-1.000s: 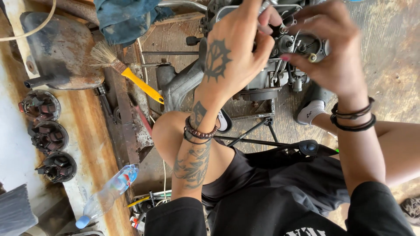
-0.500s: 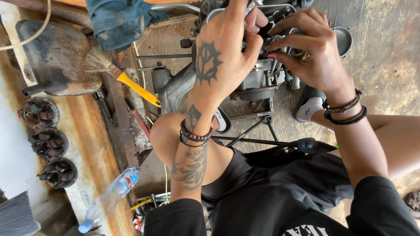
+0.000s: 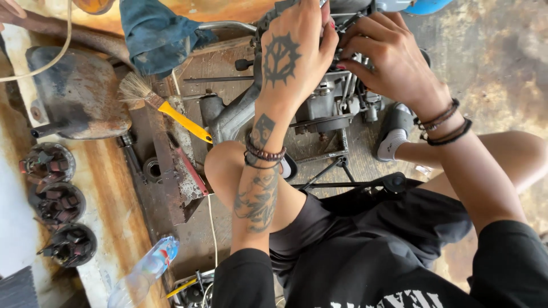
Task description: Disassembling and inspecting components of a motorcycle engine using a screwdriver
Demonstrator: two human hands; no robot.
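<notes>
A: Status of grey metal engine assembly (image 3: 319,108)?
B: Still mounted, parts fitted. Left hand (image 3: 294,57) and right hand (image 3: 388,63), each grip closed on its top fittings; work unfinished.

- Grey metal engine block (image 3: 325,108), grimy, with small fittings and thin cables, sits on the workshop floor between the seated person's knees.
- Both hands cover its upper part; the curved grey pipe points left.
</notes>
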